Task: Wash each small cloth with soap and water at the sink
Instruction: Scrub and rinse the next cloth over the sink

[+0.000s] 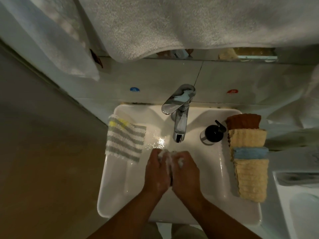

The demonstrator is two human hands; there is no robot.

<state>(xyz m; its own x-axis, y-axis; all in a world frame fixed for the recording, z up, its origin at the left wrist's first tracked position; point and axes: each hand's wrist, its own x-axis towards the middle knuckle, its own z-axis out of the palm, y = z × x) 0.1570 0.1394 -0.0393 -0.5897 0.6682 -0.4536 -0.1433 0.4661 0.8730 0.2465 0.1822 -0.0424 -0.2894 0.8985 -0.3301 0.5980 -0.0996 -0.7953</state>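
Over the white sink (117, 187) below a hung towel (172, 23), both hands (156, 171) (186, 172) clutch a sudsy cloth (167, 156).

Grey-and-white striped cloth (124, 138), white sink (119, 187).

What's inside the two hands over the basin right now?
White suds show between left hand and right hand, plus a dark sliver, likely cloth, pressed between them; fingers cover the rest.
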